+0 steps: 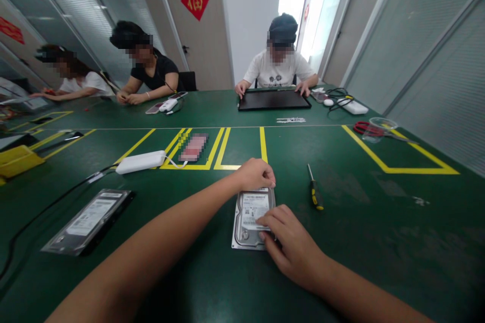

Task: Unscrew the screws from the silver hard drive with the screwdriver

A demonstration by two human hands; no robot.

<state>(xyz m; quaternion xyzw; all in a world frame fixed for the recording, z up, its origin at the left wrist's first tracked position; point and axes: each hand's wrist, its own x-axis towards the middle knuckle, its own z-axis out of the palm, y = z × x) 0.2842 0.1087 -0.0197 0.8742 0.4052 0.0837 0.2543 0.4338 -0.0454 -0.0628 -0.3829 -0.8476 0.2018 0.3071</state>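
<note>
hdd point(245, 236) flat on green table point(359, 262), r hand point(291, 241) fingers loosely spread on/near its label point(250, 209), l hand point(254, 173) fingers curled at far end, can't tell if pinching; uneven push there cd skid it.

So my only view's head-worn, looking forward and down across the green worktop point(364, 242), close over the hands point(276, 209), people at 10 to 12 o'clock.

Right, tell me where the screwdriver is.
In the head view, the screwdriver lies on the green table, to the right of the hard drive under the hands.
</note>
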